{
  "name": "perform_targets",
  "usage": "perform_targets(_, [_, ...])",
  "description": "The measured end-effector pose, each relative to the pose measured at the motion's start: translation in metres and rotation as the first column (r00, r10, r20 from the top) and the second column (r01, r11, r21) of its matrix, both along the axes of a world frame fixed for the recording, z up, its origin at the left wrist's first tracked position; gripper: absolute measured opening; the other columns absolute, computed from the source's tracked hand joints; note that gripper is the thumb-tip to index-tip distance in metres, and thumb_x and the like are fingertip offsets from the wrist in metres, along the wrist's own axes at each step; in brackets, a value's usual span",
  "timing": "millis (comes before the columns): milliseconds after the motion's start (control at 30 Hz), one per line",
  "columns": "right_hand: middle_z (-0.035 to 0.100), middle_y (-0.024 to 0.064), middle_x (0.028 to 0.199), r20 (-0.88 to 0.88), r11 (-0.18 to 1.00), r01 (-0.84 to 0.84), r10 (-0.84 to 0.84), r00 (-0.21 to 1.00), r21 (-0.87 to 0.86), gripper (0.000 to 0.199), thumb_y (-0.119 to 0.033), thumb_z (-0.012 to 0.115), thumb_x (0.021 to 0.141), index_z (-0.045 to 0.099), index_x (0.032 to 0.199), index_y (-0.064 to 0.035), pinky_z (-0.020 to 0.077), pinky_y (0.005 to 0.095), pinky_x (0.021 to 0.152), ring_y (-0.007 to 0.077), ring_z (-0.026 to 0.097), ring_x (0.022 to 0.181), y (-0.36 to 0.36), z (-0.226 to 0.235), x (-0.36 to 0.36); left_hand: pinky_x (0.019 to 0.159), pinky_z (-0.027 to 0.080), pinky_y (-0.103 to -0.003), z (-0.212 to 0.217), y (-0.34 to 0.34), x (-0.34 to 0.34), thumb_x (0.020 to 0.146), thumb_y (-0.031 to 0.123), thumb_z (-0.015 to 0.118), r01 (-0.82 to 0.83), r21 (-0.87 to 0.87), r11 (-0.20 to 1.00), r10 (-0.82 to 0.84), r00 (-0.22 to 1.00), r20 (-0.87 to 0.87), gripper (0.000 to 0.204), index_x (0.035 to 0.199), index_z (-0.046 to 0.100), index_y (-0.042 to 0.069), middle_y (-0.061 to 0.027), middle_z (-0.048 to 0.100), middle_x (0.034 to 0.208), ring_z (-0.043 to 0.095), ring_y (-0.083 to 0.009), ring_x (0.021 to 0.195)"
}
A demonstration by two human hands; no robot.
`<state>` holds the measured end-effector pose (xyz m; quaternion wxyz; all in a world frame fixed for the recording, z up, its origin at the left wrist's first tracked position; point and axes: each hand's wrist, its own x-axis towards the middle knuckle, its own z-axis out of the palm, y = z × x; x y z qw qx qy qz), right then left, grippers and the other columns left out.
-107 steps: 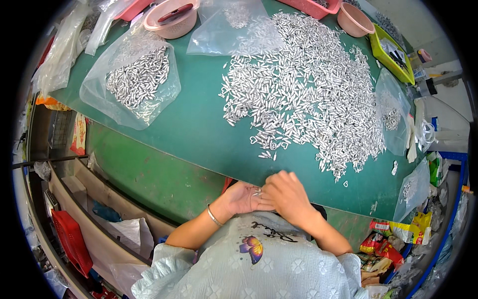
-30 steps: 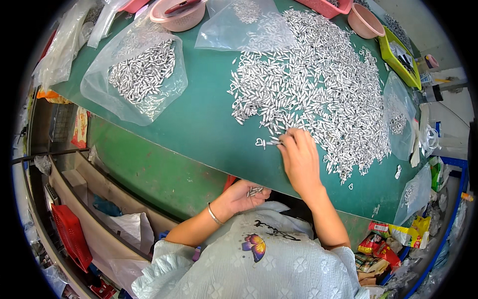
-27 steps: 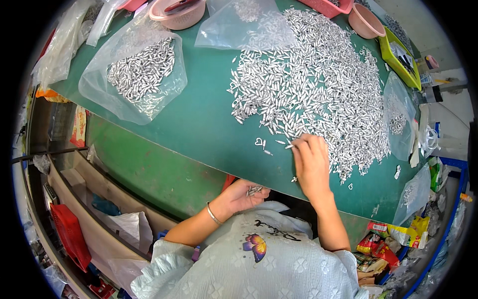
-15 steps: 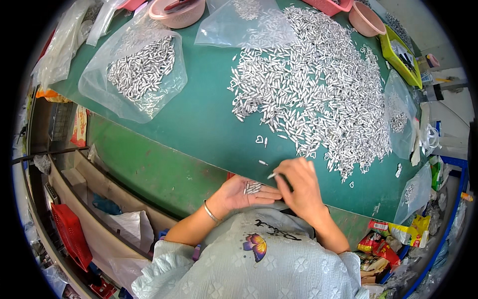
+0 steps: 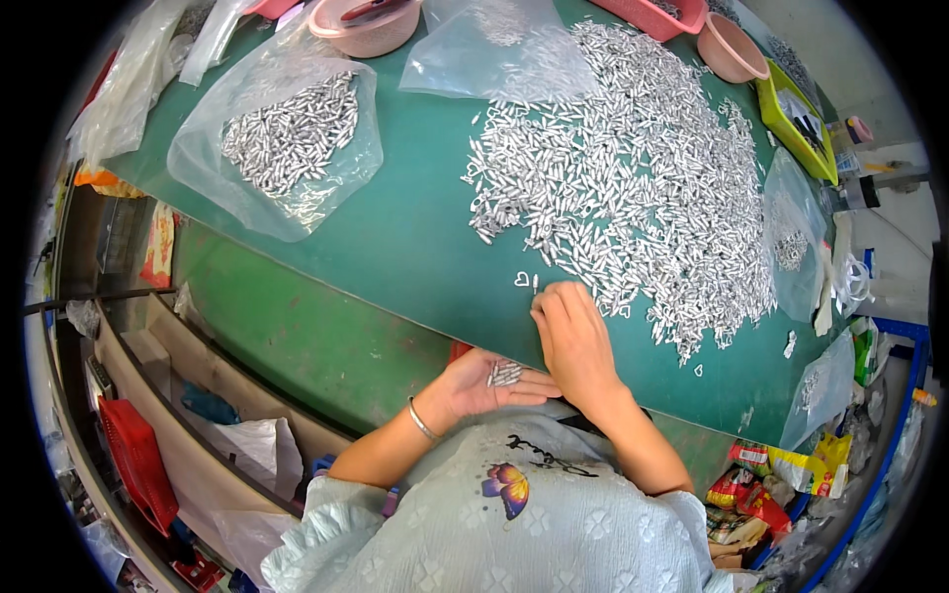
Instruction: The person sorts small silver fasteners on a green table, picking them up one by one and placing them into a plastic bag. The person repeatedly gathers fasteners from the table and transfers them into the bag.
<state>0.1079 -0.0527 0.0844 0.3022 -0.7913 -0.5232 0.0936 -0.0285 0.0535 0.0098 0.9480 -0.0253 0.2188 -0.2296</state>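
Observation:
A large heap of small silver metal pieces (image 5: 633, 178) covers the green table (image 5: 415, 247). My left hand (image 5: 484, 383) lies palm up below the table's near edge and cups several silver pieces (image 5: 504, 372). My right hand (image 5: 573, 341) rests palm down at the near edge, fingertips touching a stray silver piece (image 5: 536, 285) beside a small heart-shaped piece (image 5: 521, 280). What lies under its fingers is hidden.
A clear plastic bag of silver pieces (image 5: 282, 143) lies at the far left, another clear bag (image 5: 494, 49) at the back. Pink bowls (image 5: 366, 25), a pink basket and a yellow tray (image 5: 791, 119) stand along the far edge. Boxes and a red crate (image 5: 138, 460) sit below left.
My right hand reached to the heap's edge, drew back to my left palm, and now reaches again to the stray pieces. My left hand stays cupped with pieces.

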Motion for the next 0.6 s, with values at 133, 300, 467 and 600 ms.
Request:
perform_targets(133, [0.054, 0.0148, 0.095, -0.240, 0.946, -0.321, 0.303, 0.922, -0.039, 0.018, 0.001, 0.066, 0.080, 0.058, 0.096, -0.0002, 0.0461, 0.0417, 0.079, 0.0339, 0.054, 0.092, -0.026, 0.020, -0.015, 0.103, 0.047, -0.052, -0.031, -0.011, -0.014, 0.101, 0.029, 0.033, -0.201, -0.432, 0.879, 0.264, 0.960, 0.090, 0.058, 0.134, 0.038, -0.019, -0.0396, 0.047, 0.134, 0.052, -0.0467, 0.124])
perform_targets(300, [0.056, 0.0161, 0.098, -0.011, 0.987, 0.055, -0.054, 0.999, 0.149, 0.019, 0.003, 0.063, 0.081, 0.059, 0.099, 0.0012, 0.0473, 0.0420, 0.078, 0.0352, 0.056, 0.092, 0.008, 0.012, 0.002, 0.101, 0.049, -0.052, -0.021, -0.006, -0.009, 0.099, 0.020, 0.032, -0.132, -0.448, 0.884, 0.155, 0.988, 0.016, 0.052, 0.131, 0.039, -0.021, -0.0370, 0.049, 0.132, 0.054, -0.0448, 0.122])
perform_targets(467, [0.051, 0.0161, 0.098, -0.007, 0.997, -0.075, 0.075, 0.997, -0.005, 0.031, -0.002, 0.059, 0.076, 0.055, 0.106, 0.0027, 0.0464, 0.0414, 0.080, 0.0351, 0.053, 0.094, -0.004, 0.000, -0.005, 0.101, 0.049, -0.052, -0.027, -0.008, -0.012, 0.098, 0.015, 0.031, -0.093, -0.391, 0.916, 0.108, 0.994, 0.015, 0.046, 0.128, 0.043, -0.017, -0.0347, 0.052, 0.130, 0.057, -0.0436, 0.119])
perform_targets(600, [0.056, 0.0157, 0.100, -0.198, 0.973, -0.225, 0.229, 0.953, 0.044, 0.028, 0.001, 0.061, 0.076, 0.059, 0.103, 0.0021, 0.0474, 0.0421, 0.080, 0.0339, 0.056, 0.092, -0.028, 0.016, -0.019, 0.097, 0.052, -0.049, -0.021, -0.015, -0.014, 0.097, 0.013, 0.033, -0.189, -0.319, 0.928, 0.184, 0.982, -0.048, 0.041, 0.125, 0.047, -0.013, -0.0314, 0.053, 0.127, 0.058, -0.0408, 0.116])
